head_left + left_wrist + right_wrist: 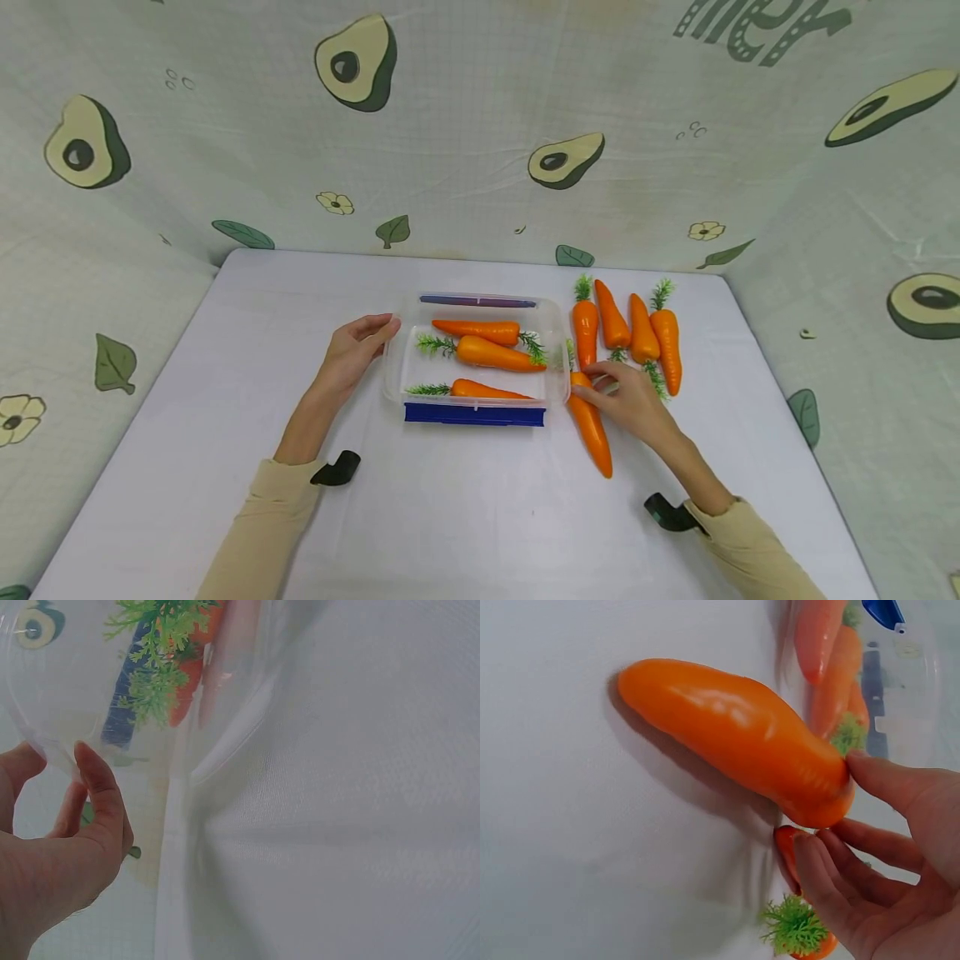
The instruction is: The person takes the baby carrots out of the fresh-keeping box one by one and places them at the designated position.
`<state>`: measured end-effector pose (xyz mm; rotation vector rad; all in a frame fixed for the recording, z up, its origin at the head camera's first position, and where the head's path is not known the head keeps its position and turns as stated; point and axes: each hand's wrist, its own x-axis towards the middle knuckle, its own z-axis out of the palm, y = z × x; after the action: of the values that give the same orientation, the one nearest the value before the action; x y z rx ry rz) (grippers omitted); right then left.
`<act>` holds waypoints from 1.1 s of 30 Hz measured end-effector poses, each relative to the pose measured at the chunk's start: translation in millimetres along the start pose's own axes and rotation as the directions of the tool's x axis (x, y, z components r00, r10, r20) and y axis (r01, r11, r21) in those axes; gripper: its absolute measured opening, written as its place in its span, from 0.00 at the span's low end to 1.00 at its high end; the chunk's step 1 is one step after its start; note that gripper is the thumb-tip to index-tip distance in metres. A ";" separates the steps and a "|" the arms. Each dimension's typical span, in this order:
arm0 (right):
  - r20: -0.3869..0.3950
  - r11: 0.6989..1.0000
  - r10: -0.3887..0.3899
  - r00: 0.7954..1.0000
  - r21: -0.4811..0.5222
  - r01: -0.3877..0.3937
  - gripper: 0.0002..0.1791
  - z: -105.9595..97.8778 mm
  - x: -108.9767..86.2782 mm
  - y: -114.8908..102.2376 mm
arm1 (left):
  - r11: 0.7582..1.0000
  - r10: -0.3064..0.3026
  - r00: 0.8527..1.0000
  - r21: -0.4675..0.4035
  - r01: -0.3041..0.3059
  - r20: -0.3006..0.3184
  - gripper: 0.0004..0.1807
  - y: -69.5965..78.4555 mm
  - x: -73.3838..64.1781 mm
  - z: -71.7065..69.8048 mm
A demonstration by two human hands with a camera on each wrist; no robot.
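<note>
Our right hand [630,400] pinches a carrot [591,425] on the tabletop [465,500]; our left hand [356,350], fingers relaxed, touches the box [393,367].

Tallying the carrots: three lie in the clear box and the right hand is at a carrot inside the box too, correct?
Not quite. Three carrots do lie in the clear box, but the right hand grips a carrot on the table outside it, as the head view shows.

Backdrop cloth [480,167]: partial lettering top right, cut off, unreadable.
</note>
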<state>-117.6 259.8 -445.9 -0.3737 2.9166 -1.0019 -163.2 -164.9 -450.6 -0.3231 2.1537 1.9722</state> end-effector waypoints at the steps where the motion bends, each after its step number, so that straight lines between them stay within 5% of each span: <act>1: 0.004 1.000 -0.002 1.000 0.004 0.002 0.21 -0.8 0.5 -1.1 | 1.000 0.000 1.000 0.001 0.000 0.000 0.32 0.1 0.1 -0.3; 6: 0.007 1.000 -0.022 1.000 0.011 0.022 0.19 -6.5 4.4 -8.9 | 1.000 0.001 1.000 0.007 -0.001 0.001 0.32 1.5 -0.6 -0.9; 18: -0.124 0.992 -0.125 0.984 0.014 0.128 0.12 -21.2 22.3 -26.3 | 1.000 0.004 1.000 0.017 -0.004 0.006 0.34 2.8 -1.4 -1.7; 33: -0.045 0.972 -0.221 0.974 0.065 0.224 0.17 -17.9 43.3 -57.9 | 1.000 0.009 1.000 0.007 -0.009 0.007 0.34 0.4 0.6 -1.1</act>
<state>-149.3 216.1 -394.4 -0.6994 2.9115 -1.1457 -164.0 -165.9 -450.3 -0.3059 2.1610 1.9677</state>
